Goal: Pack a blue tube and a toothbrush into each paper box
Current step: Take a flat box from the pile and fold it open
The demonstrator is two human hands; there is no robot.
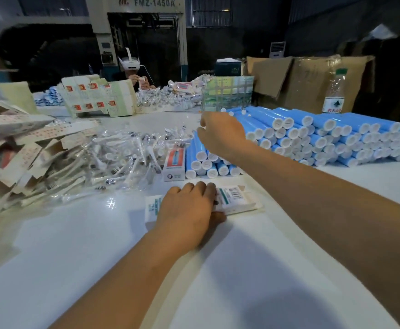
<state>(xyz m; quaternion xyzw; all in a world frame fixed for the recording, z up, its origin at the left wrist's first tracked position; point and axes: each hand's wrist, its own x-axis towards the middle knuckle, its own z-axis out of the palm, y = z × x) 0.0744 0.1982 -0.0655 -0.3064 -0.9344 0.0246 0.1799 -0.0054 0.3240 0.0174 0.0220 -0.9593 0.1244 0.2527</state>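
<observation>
A paper box (pixel 232 199) is held flat on the white table (pixel 75 269) by the left hand (pixel 189 212), fingers curled over its top, thumb at its near edge. The right hand (pixel 220 134) is extended over the near stack of blue tubes (pixel 208 162), fingers bent down; whether a tube is gripped cannot be told. A larger stack of tubes (pixel 324 138) is piled to the right. A standing box (pixel 174 166) is set just left of the near stack. Wrapped toothbrushes (pixel 123 157) are heaped left of it, folded cartons (pixel 16 162) further left. A water bottle (pixel 334 91) is seen behind the tubes. A second person (pixel 132 74) is seated across the table.
</observation>
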